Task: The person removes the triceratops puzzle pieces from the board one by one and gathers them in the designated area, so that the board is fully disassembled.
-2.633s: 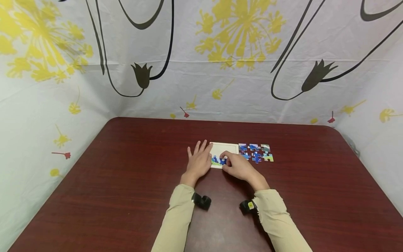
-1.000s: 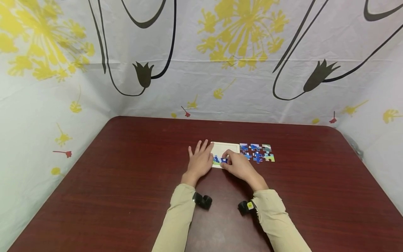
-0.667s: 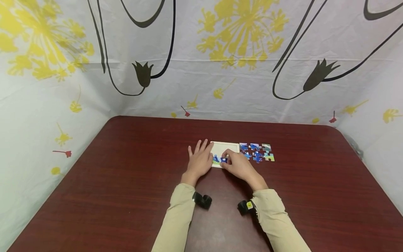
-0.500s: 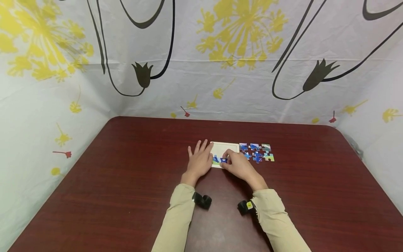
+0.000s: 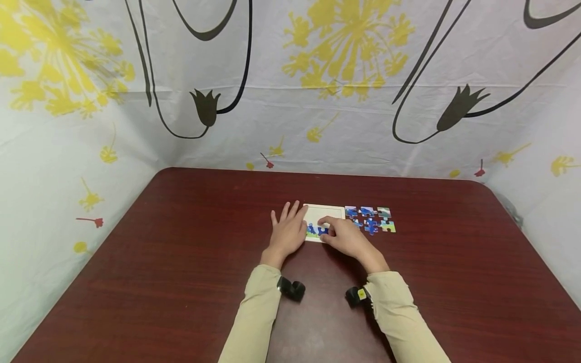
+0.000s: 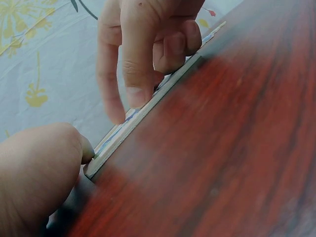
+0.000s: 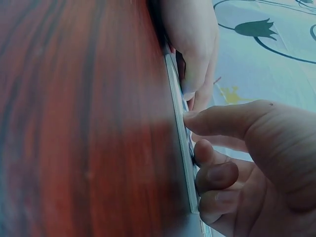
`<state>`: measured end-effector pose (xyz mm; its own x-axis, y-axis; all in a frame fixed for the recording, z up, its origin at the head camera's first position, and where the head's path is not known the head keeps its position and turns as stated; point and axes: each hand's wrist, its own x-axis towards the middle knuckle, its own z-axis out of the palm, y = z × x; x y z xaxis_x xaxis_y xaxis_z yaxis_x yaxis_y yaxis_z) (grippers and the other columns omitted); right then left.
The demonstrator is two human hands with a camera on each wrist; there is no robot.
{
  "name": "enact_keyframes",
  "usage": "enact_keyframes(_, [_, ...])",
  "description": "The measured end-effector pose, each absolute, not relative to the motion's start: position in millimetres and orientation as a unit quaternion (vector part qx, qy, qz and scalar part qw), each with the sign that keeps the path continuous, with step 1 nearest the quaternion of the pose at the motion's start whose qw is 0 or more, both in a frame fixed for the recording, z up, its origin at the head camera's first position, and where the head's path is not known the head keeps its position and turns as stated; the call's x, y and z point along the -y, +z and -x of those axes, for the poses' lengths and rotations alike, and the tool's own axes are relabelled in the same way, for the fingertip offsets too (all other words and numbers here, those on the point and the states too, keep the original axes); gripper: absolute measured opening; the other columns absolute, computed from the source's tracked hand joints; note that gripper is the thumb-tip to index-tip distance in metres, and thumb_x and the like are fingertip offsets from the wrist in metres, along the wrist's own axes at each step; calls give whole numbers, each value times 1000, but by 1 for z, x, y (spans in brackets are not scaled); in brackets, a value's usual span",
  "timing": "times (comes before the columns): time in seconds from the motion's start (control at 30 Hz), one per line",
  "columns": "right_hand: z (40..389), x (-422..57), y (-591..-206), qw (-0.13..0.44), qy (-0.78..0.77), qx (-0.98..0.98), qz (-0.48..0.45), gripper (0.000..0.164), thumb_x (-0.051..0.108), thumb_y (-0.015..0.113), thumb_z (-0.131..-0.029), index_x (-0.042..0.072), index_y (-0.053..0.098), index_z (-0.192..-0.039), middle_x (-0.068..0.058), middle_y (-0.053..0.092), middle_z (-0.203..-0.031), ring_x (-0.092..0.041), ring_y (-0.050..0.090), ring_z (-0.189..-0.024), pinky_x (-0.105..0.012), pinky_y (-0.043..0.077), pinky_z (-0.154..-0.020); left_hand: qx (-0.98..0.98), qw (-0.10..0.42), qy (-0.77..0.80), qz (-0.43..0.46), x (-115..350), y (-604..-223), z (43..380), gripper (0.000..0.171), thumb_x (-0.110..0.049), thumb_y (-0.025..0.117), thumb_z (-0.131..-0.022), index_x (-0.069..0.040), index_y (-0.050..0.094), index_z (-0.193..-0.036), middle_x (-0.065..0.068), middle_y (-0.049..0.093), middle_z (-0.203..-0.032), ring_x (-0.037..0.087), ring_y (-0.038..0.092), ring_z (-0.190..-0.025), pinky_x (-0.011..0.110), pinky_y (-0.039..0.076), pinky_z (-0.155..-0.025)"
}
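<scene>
My left hand (image 5: pixel 286 234) lies flat with fingers spread, along the left edge of a pale puzzle tray (image 5: pixel 317 214). In the left wrist view its thumb side meets the tray's near corner. Two blue-and-green jigsaw pieces sit in the tray's lower part: a left piece (image 5: pixel 310 230) and one right of it (image 5: pixel 323 231). Over the second piece hovers my right hand (image 5: pixel 348 240), index finger and thumb spread apart. Its thumb (image 7: pixel 195 118) touches the tray's near side in the right wrist view; the other fingers are curled under. Nothing shows between its fingertips.
Several loose jigsaw pieces (image 5: pixel 371 226) lie in two rows right of the tray, the nearest partly behind the right hand. They rest on a dark red wooden table (image 5: pixel 190 262). A white floral cloth (image 5: pixel 281 121) hangs behind the table.
About a second ago the right thumb and index finger pinched the second piece over the tray. Now they have parted and the piece lies in it. The left hand stays put.
</scene>
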<state>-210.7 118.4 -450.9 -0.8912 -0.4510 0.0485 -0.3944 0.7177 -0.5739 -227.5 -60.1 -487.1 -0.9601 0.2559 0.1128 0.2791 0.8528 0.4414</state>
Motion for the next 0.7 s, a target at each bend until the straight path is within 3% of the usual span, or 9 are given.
enact_keyframes(0.3, [211,-110,-451,56,-294,-922,247,34,13,63,-88,3,61,-121,4,52,-59,-10,44,-48,-27,38,-49,964,19,-228,138,60,-486,228,46,-26,35,-100,-21,35,-146,5,24,-152,26,10,-140,59,-1,-105])
enact_keyframes(0.7, [213,-106,-452,52,-297,-925,232,20,6,60,-88,2,61,-108,2,50,-62,-12,43,-49,-28,38,-51,961,21,-237,141,59,-485,227,46,-27,36,-99,-23,36,-145,6,24,-152,27,10,-140,59,-2,-105])
